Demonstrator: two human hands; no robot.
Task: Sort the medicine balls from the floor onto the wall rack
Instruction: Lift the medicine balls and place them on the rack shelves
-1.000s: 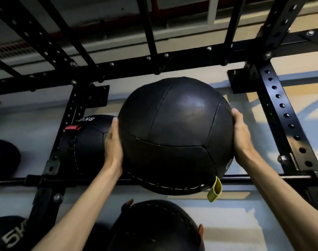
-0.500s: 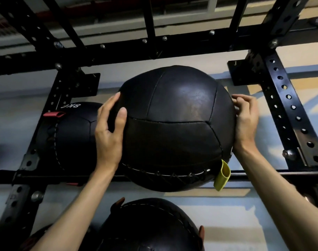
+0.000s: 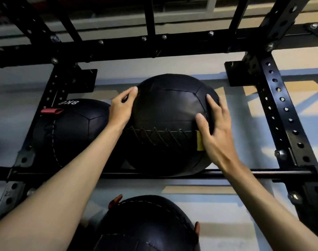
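Gap between ball and rack upright
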